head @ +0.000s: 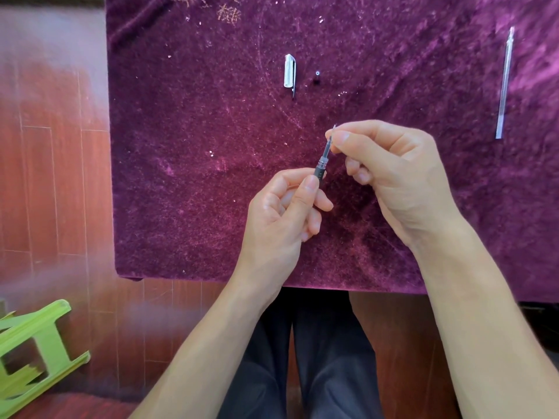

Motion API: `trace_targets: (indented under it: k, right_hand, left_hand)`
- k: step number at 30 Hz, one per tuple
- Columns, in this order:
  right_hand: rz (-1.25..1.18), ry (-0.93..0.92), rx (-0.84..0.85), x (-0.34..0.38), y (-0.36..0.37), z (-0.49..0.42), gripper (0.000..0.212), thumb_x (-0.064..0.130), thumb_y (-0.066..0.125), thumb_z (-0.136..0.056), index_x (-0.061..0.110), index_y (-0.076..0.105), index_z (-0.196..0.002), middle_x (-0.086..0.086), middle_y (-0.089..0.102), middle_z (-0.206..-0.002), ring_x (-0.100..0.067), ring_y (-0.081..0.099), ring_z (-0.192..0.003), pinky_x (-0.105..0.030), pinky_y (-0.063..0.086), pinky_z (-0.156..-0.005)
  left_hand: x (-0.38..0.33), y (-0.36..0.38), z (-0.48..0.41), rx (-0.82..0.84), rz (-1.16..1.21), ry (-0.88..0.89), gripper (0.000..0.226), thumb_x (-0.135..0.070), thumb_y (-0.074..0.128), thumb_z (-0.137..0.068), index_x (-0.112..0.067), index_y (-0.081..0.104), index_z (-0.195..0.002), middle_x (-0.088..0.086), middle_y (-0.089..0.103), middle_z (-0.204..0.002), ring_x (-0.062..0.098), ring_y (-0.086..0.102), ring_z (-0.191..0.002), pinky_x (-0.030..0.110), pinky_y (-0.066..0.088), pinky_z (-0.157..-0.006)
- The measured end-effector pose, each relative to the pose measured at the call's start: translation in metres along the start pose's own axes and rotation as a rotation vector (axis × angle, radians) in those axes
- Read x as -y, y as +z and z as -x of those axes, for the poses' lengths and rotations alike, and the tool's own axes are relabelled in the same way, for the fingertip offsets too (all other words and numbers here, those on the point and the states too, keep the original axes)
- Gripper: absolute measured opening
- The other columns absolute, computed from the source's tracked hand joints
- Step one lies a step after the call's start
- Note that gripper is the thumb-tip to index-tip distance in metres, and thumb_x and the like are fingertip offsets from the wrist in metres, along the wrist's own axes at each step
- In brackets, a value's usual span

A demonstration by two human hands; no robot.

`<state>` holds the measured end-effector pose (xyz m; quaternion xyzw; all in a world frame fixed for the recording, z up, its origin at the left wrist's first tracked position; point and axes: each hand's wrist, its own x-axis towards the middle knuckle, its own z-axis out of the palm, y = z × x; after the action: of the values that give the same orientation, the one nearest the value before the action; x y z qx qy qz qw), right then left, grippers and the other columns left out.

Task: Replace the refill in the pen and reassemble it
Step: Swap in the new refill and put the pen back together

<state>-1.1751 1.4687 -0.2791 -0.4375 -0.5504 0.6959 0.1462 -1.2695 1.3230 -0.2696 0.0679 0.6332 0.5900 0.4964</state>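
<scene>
Pen (319,173) in curled left hand (281,219), tip away and slightly right; refill (327,146) between right hand (390,173) fingertips.

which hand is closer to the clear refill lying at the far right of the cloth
Right. The right hand, pinching the inserted refill, sits below and left of the clear refill, not touching it. The left hand is farther left and lower, gripping the pen barrel.

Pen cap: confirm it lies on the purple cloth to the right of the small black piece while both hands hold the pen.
Not quite. The head view shows the pen cap lying on the purple cloth to the left of the small black piece, not the right. The left hand and right hand do both hold the pen.
</scene>
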Motion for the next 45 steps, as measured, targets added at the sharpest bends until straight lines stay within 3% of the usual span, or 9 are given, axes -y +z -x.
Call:
trace_targets:
  k: [11,20,24,29,33,45]
  right_hand:
    - [0.018,-0.032,0.067,-0.002,0.009,0.005,0.013,0.013,0.074,-0.097,0.021,0.084,-0.092,0.016,0.074,-0.072,0.004,0.059,-0.064,-0.013,0.046,-0.064]
    - [0.053,0.000,0.079,0.001,0.015,0.003,0.016,0.019,0.072,-0.099,0.024,0.084,-0.091,0.020,0.073,-0.070,0.004,0.058,-0.063,-0.013,0.048,-0.067]
    - [0.071,-0.015,0.009,0.010,0.014,-0.009,0.012,0.029,0.075,-0.094,0.023,0.086,-0.095,0.011,0.076,-0.080,0.001,0.057,-0.065,-0.016,0.047,-0.066]
    - [0.369,-0.209,-0.218,0.019,0.017,-0.038,0.007,0.026,0.078,-0.093,0.028,0.082,-0.098,0.011,0.076,-0.080,0.003,0.063,-0.068,-0.013,0.050,-0.067]
    - [0.637,-0.284,-0.244,0.019,0.021,-0.059,0.015,0.028,0.078,-0.092,0.024,0.081,-0.107,0.008,0.069,-0.081,-0.003,0.052,-0.058,-0.013,0.048,-0.065]
    - [0.734,-0.329,-0.233,0.018,0.028,-0.081,0.014,0.030,0.078,-0.092,0.025,0.082,-0.105,0.007,0.070,-0.081,-0.002,0.050,-0.055,-0.009,0.044,-0.065]
  left_hand:
    - [-0.002,-0.005,-0.002,-0.013,0.007,-0.004,0.019,-0.024,0.054,-0.105,-0.012,0.067,-0.113,0.001,0.069,-0.080,0.004,0.052,-0.052,0.015,0.041,-0.049]
    - [-0.008,-0.010,-0.006,-0.017,0.020,-0.009,0.020,-0.024,0.054,-0.105,-0.012,0.067,-0.114,0.001,0.069,-0.081,0.004,0.053,-0.054,0.017,0.043,-0.050]
    - [-0.014,-0.013,-0.010,-0.020,0.050,-0.013,0.018,-0.025,0.055,-0.104,-0.015,0.067,-0.112,0.003,0.069,-0.082,0.006,0.054,-0.057,0.019,0.044,-0.053]
    - [-0.019,-0.018,-0.019,-0.035,0.072,-0.020,0.018,-0.025,0.055,-0.105,-0.014,0.067,-0.112,0.002,0.069,-0.082,0.006,0.054,-0.057,0.019,0.045,-0.054]
    - [-0.023,-0.020,-0.026,-0.049,0.081,-0.023,0.017,-0.025,0.055,-0.104,-0.014,0.067,-0.110,0.002,0.069,-0.082,0.005,0.053,-0.055,0.017,0.044,-0.052]
    - [-0.026,-0.024,-0.036,-0.059,0.084,-0.041,0.016,-0.027,0.056,-0.103,-0.017,0.069,-0.107,0.002,0.070,-0.083,0.008,0.054,-0.060,0.019,0.045,-0.054]
